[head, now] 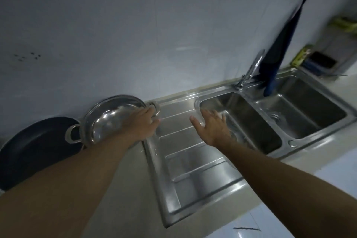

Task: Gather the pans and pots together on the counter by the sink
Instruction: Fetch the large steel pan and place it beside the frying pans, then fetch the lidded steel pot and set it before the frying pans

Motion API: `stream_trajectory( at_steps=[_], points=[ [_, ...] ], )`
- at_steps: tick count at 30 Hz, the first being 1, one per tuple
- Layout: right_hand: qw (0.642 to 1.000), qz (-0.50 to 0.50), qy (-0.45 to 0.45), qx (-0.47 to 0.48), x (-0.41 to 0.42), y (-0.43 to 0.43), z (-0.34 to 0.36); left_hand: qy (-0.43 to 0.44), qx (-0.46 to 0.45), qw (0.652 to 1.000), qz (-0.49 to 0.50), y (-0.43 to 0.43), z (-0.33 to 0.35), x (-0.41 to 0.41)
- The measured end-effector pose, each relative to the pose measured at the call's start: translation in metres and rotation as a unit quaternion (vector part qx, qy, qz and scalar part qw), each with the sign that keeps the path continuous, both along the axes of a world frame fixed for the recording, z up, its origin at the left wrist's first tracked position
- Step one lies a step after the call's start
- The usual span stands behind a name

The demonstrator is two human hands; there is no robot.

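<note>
- Dark pan (pixel 32 149): far left on the tabletop (pixel 123 189), against the wall (pixel 116 35), partly cut off by the frame edge and by the left forearm.
- Steel pot (pixel 108 120): just right of the dark pan, touching or overlapping it, also by the wall. Shiny inside, two loop handles; the near-left one sits over the pan's rim.
- Left hand (pixel 144 123): reaches across the pot, fingers curled round the pot's right loop handle (pixel 156 106), at the edge of the drainboard.
- Drainboard (pixel 193 170): ribbed steel, set into the tabletop between the pot and the basins.
- Right hand (pixel 212 129): open, fingers spread, palm down, holding nothing; over the corner where drainboard meets the left basin. Contact with the steel cannot be told.
- Sink (pixel 249 100): two steel basins side by side, right of the drainboard.
- Faucet (pixel 251 71): at the back rim between the basins.
- Dark blue cloth (pixel 280 48): hangs down the wall behind the faucet, its lower end at the sink's back rim.
</note>
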State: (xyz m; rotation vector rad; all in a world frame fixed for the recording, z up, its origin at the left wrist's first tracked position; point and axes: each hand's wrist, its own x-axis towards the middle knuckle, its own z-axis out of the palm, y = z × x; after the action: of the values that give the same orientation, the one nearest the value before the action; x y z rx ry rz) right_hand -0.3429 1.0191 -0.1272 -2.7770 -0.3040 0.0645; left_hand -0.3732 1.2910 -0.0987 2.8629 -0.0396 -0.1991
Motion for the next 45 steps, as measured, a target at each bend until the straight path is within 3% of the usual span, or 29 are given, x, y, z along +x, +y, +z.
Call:
stream_trajectory(
  at_steps=[6, 20, 31, 45],
  points=[
    [0.998, -0.061, 0.003, 0.006, -0.034, -0.114, 0.015, 0.020, 0.007, 0.998, -0.063, -0.115, 0.020, 0.009],
    [0.971, -0.230, 0.014, 0.065, -0.131, -0.405, 0.015, 0.074, -0.074, 0.978, -0.178, -0.422, 0.029, -0.006],
    [0.920, -0.370, 0.017, 0.128, -0.167, -0.564, 0.017, 0.100, -0.068, 0.952, -0.281, -0.610, 0.032, 0.014],
    [0.848, -0.507, 0.010, 0.155, -0.124, -0.721, 0.046, 0.063, -0.038, 0.895, -0.440, -0.825, 0.044, 0.120]
  ],
)
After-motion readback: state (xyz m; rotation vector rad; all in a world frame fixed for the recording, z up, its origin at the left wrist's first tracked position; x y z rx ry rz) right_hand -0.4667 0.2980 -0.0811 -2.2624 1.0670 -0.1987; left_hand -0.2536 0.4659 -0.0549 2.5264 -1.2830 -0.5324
